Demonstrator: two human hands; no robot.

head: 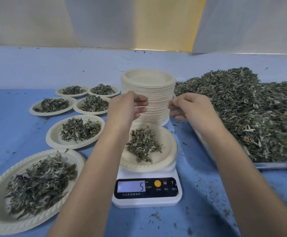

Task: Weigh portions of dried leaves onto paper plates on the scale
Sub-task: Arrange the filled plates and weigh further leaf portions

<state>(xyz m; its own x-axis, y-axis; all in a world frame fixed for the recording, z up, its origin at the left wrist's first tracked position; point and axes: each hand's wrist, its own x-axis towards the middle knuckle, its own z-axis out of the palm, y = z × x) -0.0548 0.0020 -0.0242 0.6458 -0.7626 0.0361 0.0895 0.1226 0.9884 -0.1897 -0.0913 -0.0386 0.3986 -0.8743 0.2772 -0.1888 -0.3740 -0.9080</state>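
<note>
White digital kitchen scale (147,201), black front panel (146,194): lit display (131,186) reads "5"; at its 3 o'clock, letters "M", "T". Small print illegible.

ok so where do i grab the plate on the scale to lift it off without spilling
Take the plate by its bare rim, coming from the right or near side: it overhangs the scale, so fingers slip under there. The leaves are heaped in the middle, so keep it level. The stack of plates crowds the far side.
</note>
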